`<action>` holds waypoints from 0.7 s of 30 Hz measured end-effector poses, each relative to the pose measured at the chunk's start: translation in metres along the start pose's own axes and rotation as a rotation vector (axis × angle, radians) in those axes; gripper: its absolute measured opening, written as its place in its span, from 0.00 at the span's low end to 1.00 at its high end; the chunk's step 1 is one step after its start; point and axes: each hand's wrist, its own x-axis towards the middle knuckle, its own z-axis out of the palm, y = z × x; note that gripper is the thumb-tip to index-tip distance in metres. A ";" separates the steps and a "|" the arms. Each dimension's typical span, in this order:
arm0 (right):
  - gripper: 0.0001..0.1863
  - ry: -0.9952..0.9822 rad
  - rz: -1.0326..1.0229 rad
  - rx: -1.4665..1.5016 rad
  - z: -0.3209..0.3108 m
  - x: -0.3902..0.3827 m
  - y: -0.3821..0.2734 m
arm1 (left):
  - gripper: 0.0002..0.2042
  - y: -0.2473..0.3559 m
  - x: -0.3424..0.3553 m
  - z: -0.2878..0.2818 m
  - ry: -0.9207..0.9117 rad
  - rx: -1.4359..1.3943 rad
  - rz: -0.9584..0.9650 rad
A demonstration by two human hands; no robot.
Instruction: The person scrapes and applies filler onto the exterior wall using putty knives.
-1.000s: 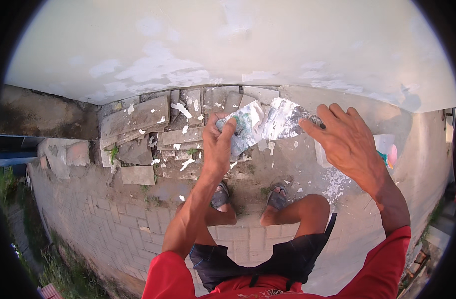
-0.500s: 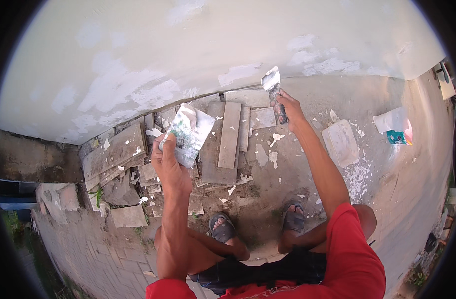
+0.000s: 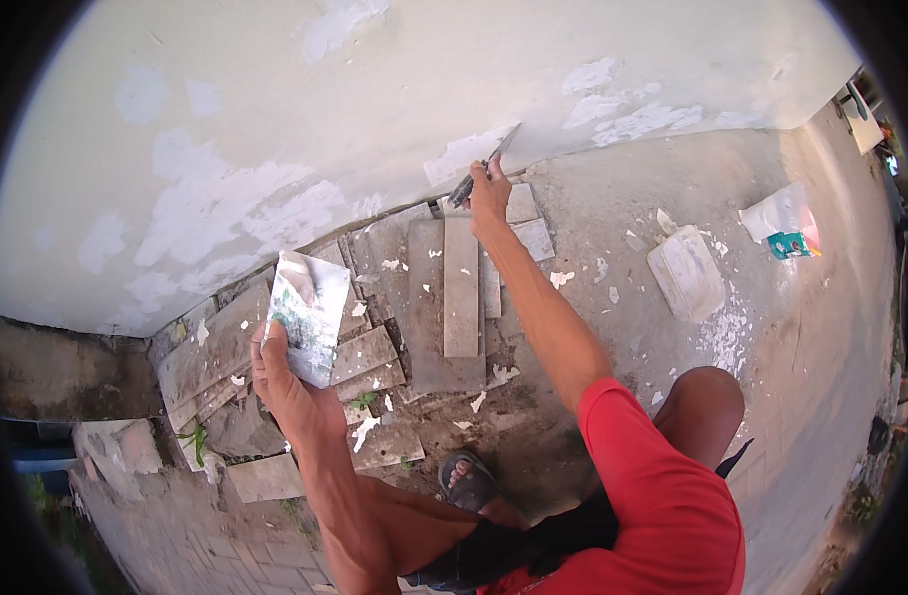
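Observation:
My left hand (image 3: 300, 402) grips a flat, white-smeared plate (image 3: 320, 332) by its near left edge, thumb on top. A lump of putty (image 3: 295, 276) sits toward the plate's far end. The fingers of my right hand (image 3: 489, 191) are wrapped round the dark handle of a putty knife (image 3: 463, 188). Its blade is seen nearly edge-on at the foot of the pale wall (image 3: 414, 69), over the right end of a white patch (image 3: 461, 155). Whether the blade touches the wall I cannot tell.
Stacked tile or board pieces (image 3: 461, 297) lie along the wall base, with paint flakes scattered over them and the ground. Right of my right arm are a whitish rectangular tub (image 3: 688, 274) and a white and teal plastic bag (image 3: 779, 220). My sandalled foot (image 3: 471, 480) is near the boards.
My right hand has moved left to the wall's foot, and the knife has turned from broad side to edge-on. My left hand and the plate sit further left and lower in view. The view has shifted.

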 end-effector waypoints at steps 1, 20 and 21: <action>0.37 0.012 -0.028 0.034 0.009 0.000 0.002 | 0.06 0.000 0.000 0.000 0.002 -0.006 -0.006; 0.35 -0.011 0.022 0.001 -0.028 0.009 -0.001 | 0.06 -0.001 0.007 -0.008 -0.030 -0.058 -0.011; 0.35 -0.055 0.012 0.011 -0.027 0.008 0.002 | 0.06 0.000 0.007 -0.008 -0.022 -0.066 -0.010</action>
